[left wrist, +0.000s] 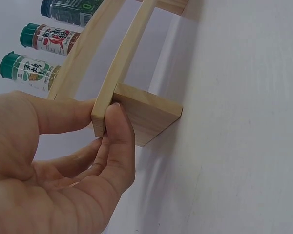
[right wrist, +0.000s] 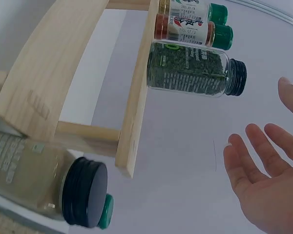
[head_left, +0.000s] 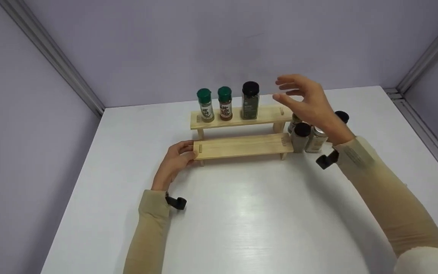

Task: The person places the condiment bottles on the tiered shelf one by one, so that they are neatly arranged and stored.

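Note:
A two-tier wooden spice rack [head_left: 242, 146] stands on the white table. Its upper shelf [head_left: 268, 114] carries two green-capped jars [head_left: 205, 105] [head_left: 225, 103] and a taller black-capped jar of green herbs [head_left: 250, 100]. My left hand [head_left: 179, 156] pinches the left end of the lower shelf [left wrist: 122, 63] between thumb [left wrist: 119, 141] and finger, just above the rack's leg [left wrist: 146, 114]. My right hand [head_left: 302, 99] hovers above the right end of the upper shelf, fingers spread and holding nothing. In the right wrist view the open palm [right wrist: 268, 165] is clear of the herb jar [right wrist: 195, 68].
Several loose spice jars [head_left: 301, 137] stand on the table against the rack's right end, partly behind my right wrist; one black-capped jar [right wrist: 44, 180] fills the right wrist view's lower left. Grey walls close the table [head_left: 242, 228] at the back and sides.

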Demonstrator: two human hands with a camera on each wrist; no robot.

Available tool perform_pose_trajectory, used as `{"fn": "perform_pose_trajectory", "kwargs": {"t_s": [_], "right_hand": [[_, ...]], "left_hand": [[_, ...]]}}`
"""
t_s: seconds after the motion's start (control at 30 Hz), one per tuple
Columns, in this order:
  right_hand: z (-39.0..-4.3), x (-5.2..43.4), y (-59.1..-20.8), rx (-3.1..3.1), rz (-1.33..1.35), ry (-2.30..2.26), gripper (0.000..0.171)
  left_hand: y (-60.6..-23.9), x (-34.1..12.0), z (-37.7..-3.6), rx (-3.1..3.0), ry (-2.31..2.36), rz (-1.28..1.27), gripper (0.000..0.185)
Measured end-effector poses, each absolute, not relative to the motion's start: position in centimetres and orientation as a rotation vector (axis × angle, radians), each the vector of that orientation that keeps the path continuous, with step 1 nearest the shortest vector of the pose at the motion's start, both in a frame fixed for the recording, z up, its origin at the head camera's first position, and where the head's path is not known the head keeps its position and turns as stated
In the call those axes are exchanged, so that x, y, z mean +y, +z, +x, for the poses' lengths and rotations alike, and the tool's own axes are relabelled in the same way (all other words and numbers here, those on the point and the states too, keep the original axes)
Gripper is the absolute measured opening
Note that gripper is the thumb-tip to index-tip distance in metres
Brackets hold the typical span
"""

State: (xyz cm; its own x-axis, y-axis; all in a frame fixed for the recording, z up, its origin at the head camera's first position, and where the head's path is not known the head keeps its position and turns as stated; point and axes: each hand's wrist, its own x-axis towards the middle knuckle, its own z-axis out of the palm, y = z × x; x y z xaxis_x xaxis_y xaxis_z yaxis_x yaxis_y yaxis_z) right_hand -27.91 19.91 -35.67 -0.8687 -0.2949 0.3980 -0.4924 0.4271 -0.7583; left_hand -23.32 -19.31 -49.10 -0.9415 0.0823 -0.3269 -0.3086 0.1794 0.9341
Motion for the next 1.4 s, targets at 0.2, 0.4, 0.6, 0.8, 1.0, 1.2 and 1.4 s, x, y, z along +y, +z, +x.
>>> {"fn": "perform_pose_trajectory", "kwargs": {"t_s": [0.2,0.4,0.6,0.8,1.0,1.2,1.4], "right_hand": [[-26.7,22.6,-36.4,-2.437,0.651,1.355,0.041],[-25.6,25.0,-37.3,-2.379,0.636,1.318,0.038],[-25.2,27.6,-38.0,-2.362,0.600,1.272,0.039],[-25.1,30.0,-38.6,-2.388,0.483,1.235,0.039],[-25.1,31.8,-39.6,-2.422,0.417,1.206,0.040],[-25.5,33.7,-41.3,-2.453,0.362,1.208,0.043],[-25.7,35.1,-43.2,-2.535,0.256,1.235,0.047]], "left_hand": [[-49.1,-19.2,-23.2,2.161,1.839,-0.196,0.052],[-49.2,-19.3,-23.1,2.161,1.837,-0.191,0.052],[-49.3,-19.5,-23.2,2.109,1.877,-0.186,0.053],[-49.3,-19.5,-23.2,2.117,1.872,-0.180,0.053],[-49.3,-19.4,-23.2,2.126,1.868,-0.185,0.054],[-49.2,-19.4,-23.2,2.123,1.875,-0.190,0.054],[-49.2,-19.5,-23.0,2.120,1.883,-0.144,0.056]]}}
